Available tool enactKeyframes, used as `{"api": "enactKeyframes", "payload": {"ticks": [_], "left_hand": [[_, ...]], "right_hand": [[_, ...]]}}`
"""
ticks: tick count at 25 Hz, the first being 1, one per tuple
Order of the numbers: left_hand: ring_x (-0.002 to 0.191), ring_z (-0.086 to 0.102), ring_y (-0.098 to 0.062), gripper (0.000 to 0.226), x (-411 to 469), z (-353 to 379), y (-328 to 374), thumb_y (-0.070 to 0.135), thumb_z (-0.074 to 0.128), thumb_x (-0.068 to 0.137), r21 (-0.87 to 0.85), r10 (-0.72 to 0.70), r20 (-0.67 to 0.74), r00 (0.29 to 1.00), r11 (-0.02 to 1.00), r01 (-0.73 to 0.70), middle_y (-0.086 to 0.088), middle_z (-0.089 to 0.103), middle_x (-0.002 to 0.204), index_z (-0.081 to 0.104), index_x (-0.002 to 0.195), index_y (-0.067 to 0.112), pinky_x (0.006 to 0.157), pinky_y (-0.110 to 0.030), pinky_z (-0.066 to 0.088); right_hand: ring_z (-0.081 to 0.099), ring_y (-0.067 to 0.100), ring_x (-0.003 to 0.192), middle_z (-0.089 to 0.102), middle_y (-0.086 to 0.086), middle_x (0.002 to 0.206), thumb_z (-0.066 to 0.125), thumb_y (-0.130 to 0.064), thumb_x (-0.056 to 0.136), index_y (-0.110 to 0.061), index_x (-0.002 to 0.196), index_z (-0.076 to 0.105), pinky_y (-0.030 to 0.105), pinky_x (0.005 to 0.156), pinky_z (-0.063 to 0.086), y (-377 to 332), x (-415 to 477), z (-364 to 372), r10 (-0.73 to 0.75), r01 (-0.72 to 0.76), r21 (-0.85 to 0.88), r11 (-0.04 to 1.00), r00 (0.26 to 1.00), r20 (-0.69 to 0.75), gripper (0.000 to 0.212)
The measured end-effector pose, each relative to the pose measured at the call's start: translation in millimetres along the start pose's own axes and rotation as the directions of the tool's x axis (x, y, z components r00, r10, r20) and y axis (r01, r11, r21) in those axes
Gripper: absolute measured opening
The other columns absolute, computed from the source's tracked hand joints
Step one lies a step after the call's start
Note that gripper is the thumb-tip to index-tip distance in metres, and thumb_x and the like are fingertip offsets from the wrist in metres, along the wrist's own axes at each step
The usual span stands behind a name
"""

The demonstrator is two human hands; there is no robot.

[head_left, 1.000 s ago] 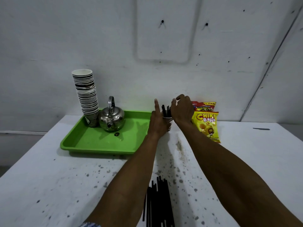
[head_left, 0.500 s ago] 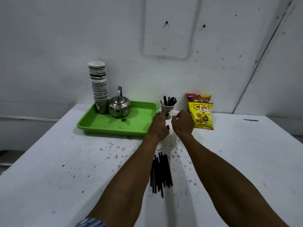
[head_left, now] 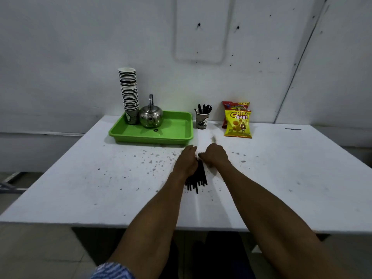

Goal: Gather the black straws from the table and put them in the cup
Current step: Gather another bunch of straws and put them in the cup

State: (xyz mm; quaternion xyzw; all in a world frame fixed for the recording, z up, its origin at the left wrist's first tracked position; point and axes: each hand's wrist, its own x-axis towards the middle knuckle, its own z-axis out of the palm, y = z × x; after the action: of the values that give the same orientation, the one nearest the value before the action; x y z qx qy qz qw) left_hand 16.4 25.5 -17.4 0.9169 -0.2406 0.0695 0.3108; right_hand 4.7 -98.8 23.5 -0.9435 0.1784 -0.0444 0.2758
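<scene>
A pile of black straws (head_left: 196, 178) lies on the white table (head_left: 80, 178), pointing away from me. My left hand (head_left: 186, 161) rests flat over the pile's left side with its fingers stretched out. My right hand (head_left: 215, 155) is at the pile's far end with its fingers curled down and toward the straws; whether it grips any is hidden. A paper cup (head_left: 202, 121) stands at the back of the table, beside the tray. Several black straws (head_left: 203, 108) stick out of it.
A green tray (head_left: 173, 133) at the back left holds a tall stack of paper cups (head_left: 129, 93) and a steel kettle (head_left: 151, 115). Two snack bags (head_left: 237, 123) lie right of the cup. The wall runs close behind.
Both hands have drawn back from the cup at the rear and come down onto the straw pile in the middle of the table. The cup stands alone with straws in it.
</scene>
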Motion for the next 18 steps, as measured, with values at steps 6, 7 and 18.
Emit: {"api": "enactKeyframes", "payload": {"ticks": [6, 7, 18], "left_hand": [[0.126, 0.049, -0.037, 0.045, -16, 3, -11, 0.003, 0.040, 0.080, 0.019, -0.080, -0.020, 0.997, 0.997, 0.080, -0.024, 0.056, 0.128, 0.058, 0.120, -0.004, 0.107, -0.041, 0.039], [0.120, 0.052, -0.038, 0.044, -16, 6, -14, 0.008, 0.037, 0.077, 0.027, -0.081, -0.029, 0.996, 0.996, 0.082, -0.023, 0.059, 0.121, 0.061, 0.113, -0.002, 0.103, -0.043, 0.043], [0.111, 0.055, -0.038, 0.025, -20, 8, -13, 0.008, 0.046, 0.084, 0.118, -0.041, -0.057, 0.998, 0.992, 0.048, -0.022, 0.061, 0.111, 0.062, 0.101, -0.001, 0.096, -0.045, 0.046]], "right_hand": [[0.072, 0.032, 0.073, 0.069, 0.014, 0.082, 0.074, -0.054, 0.062, -0.009, 0.081, 0.062, 0.036, 0.069, 0.061, -2, -21, 3, -0.016, 0.018, -0.021, 1.000, 0.996, 0.088, 0.051], [0.071, 0.031, 0.069, 0.068, 0.013, 0.077, 0.076, -0.052, 0.061, -0.008, 0.080, 0.063, 0.036, 0.068, 0.062, -1, -21, 3, -0.012, 0.013, -0.015, 1.000, 0.995, 0.097, 0.050], [0.068, 0.030, 0.095, 0.067, 0.013, 0.094, 0.083, -0.041, 0.063, -0.011, 0.077, 0.051, 0.024, 0.058, 0.044, -9, -40, -12, -0.028, 0.038, -0.116, 0.993, 0.996, 0.089, 0.046]]}}
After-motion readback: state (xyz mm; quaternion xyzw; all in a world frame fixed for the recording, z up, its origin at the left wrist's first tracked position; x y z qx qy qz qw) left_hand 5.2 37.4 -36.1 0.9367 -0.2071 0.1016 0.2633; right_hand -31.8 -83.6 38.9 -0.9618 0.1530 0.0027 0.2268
